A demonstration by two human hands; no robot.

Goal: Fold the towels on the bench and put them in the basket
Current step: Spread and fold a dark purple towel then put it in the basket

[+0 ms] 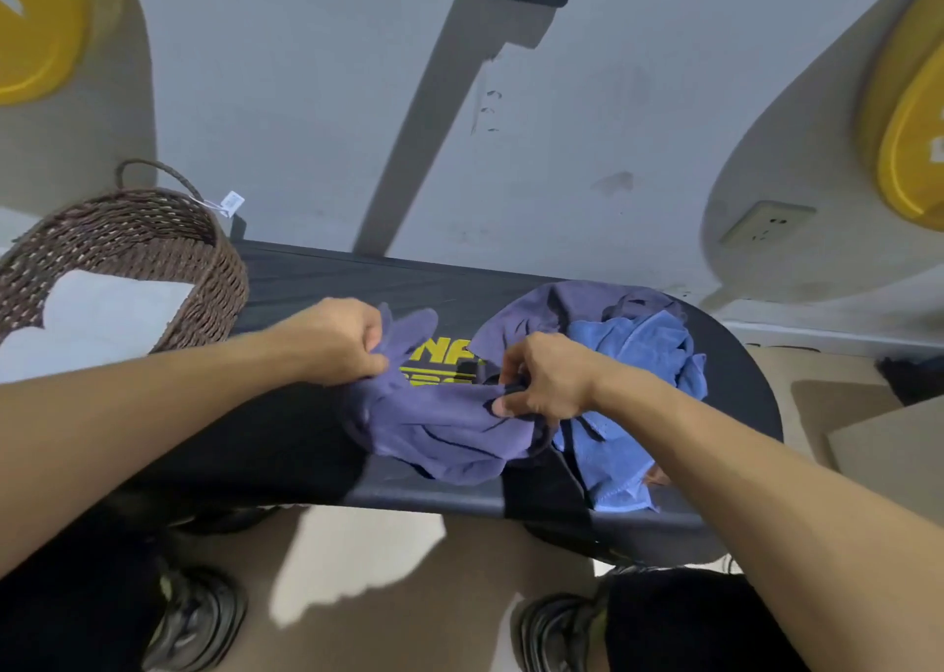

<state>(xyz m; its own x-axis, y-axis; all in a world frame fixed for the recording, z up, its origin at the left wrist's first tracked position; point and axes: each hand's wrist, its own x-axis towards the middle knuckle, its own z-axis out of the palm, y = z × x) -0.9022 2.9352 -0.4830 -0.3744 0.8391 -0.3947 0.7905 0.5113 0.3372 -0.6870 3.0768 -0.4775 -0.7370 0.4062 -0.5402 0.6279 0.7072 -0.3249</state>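
— How are the grips set?
— The left hand point(341, 340) pinches one end of the purple towel point(443, 431), fingers curled; the right hand point(542, 384) clamps the other end at three o'clock of it. Both forearms reach in from below.
— And the towel?
— Bunched on the black counter point(316, 283), sagging over its near edge. A blue towel point(626, 365) lies crumpled at three o'clock; the wicker basket point(153, 242), holding something white, stands at nine.

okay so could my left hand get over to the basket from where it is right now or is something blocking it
Probably yes. The left hand pinches the purple towel, and the wicker basket stands just to its left on the bench, open at the top. Nothing lies between them; only the towel occupies the hand.
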